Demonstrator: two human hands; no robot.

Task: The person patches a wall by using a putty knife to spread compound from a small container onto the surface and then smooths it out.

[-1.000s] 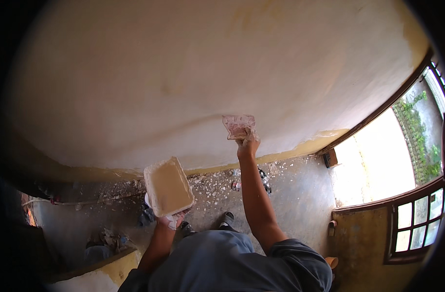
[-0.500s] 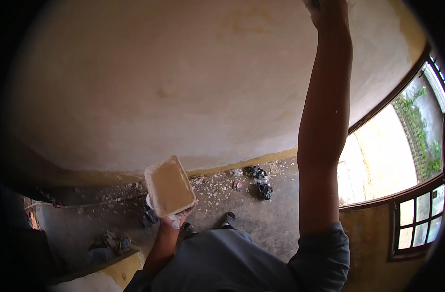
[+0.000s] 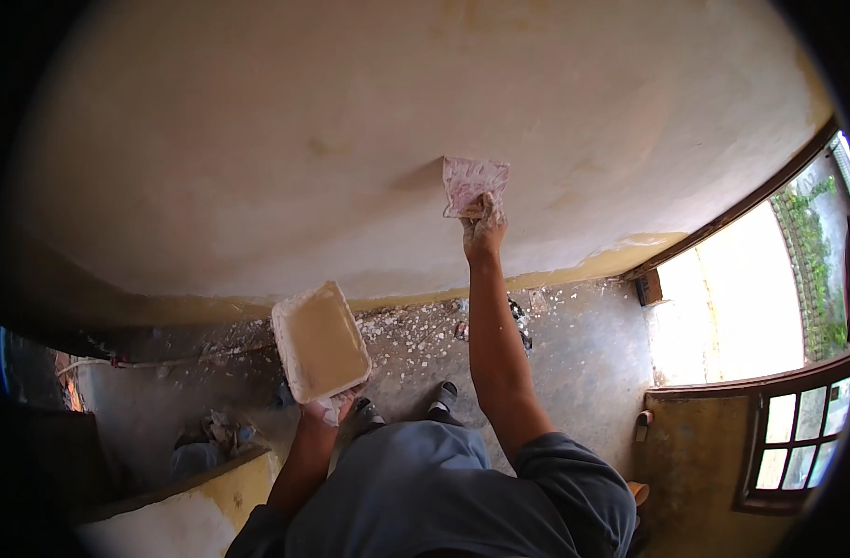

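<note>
My right hand [image 3: 485, 228] is closed on a flat, roughly square putty spreader [image 3: 471, 181] smeared with pinkish-white filler. The spreader is by the pale coated wall [image 3: 350, 121] and casts a shadow to its left; whether its edge touches the wall I cannot tell. Down at the left, a shallow rectangular tray [image 3: 359, 379] of smooth beige filler [image 3: 324, 342] rests on my left hand [image 3: 341, 407]. The fingers grip the near edge and underside, mostly hidden beneath it, with a whitish scrap [image 3: 329, 416] showing beside them.
White crumbs [image 3: 406, 337] litter the grey floor [image 3: 573, 344] along the wall's foot, with a black plastic bag [image 3: 520, 321] partly behind my right forearm. A rubble heap [image 3: 216, 439] lies left, beyond a low wall [image 3: 202, 511]. A bright doorway [image 3: 722, 298] and paned window [image 3: 801, 428] are at right.
My right arm has come down and left from high on the wall, bringing the spreader into view. The tray in my left hand has shifted slightly left and up.
</note>
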